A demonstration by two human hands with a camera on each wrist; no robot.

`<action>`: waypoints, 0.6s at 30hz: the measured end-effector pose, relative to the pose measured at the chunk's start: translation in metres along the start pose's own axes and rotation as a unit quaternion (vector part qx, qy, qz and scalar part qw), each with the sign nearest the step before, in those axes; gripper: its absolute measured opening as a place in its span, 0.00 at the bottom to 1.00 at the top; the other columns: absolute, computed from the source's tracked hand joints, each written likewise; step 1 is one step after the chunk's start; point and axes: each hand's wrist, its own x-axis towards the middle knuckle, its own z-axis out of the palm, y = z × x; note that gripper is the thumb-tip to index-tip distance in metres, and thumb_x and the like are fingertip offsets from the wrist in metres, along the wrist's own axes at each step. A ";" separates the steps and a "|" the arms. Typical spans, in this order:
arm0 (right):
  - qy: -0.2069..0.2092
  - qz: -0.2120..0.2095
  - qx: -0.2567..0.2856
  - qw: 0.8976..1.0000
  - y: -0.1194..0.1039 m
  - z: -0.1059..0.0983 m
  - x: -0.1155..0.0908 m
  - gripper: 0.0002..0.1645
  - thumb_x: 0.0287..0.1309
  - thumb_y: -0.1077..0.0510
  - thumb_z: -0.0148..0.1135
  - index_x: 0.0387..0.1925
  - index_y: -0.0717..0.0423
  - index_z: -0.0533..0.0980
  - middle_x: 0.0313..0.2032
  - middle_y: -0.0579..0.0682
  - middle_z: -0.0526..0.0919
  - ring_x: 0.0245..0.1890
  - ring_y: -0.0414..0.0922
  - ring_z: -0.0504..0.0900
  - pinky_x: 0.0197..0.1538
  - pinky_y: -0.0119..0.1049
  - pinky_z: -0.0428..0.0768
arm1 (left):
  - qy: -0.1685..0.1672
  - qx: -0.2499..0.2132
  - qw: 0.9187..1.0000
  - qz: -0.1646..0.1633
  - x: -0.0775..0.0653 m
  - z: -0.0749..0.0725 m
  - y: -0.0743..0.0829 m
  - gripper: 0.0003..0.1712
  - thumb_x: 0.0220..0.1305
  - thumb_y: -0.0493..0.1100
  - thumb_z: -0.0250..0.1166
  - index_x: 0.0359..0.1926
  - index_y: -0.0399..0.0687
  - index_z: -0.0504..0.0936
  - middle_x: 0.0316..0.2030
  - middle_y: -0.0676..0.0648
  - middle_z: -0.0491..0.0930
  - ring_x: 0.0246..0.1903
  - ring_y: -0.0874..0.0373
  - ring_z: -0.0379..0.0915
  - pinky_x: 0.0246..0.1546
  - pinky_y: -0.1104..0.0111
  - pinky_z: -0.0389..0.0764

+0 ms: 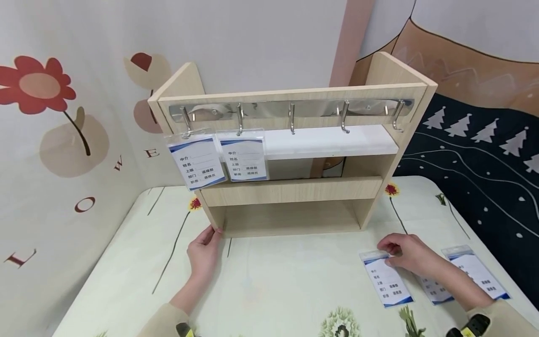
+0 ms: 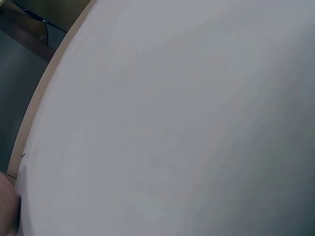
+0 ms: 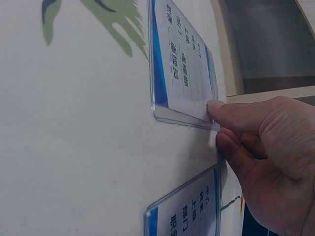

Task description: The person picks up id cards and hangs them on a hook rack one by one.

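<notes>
My left hand (image 1: 204, 252) holds the lower left front corner of a small wooden shelf (image 1: 290, 193), thumb at the panel's front edge. Only a sliver of that hand (image 2: 7, 209) shows in the left wrist view. On the right, my right hand (image 1: 410, 252) pinches the top edge of a clear-sleeved ID badge (image 1: 387, 281) between thumb and fingers. The right wrist view shows this badge (image 3: 179, 64) tilted, its sleeve edge at the fingertips. Two more badges, a middle one (image 1: 438, 290) partly covered by my forearm and a far right one (image 1: 480, 274), lie on the table.
Across the shelf's top front runs a metal strip with several hooks (image 1: 292, 117). A left badge (image 1: 198, 161) and a second badge (image 1: 243, 157) hang at the two leftmost hooks. A flower-printed cloth (image 1: 273, 281) covers the table; patterned walls (image 1: 269, 42) stand behind.
</notes>
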 end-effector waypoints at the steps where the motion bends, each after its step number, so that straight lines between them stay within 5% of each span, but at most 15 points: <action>1: -0.001 0.000 -0.001 1.000 -0.001 0.000 0.000 0.20 0.51 0.65 0.78 0.46 0.58 0.82 0.37 0.43 0.81 0.37 0.42 0.76 0.39 0.33 0.80 | -0.001 0.001 1.000 0.000 0.000 -0.001 0.000 0.21 0.74 0.38 0.62 0.64 0.33 0.78 0.57 0.34 0.81 0.57 0.42 0.79 0.42 0.86 0.78; 18: -0.027 -0.016 0.010 0.999 -0.002 0.000 -0.001 0.13 0.55 0.69 0.73 0.42 0.58 0.83 0.33 0.42 0.78 0.33 0.40 0.72 0.34 0.32 0.75 | 0.013 0.005 1.000 0.018 0.000 0.001 -0.002 0.20 0.73 0.38 0.64 0.62 0.34 0.80 0.54 0.36 0.83 0.55 0.43 0.80 0.42 0.85 0.78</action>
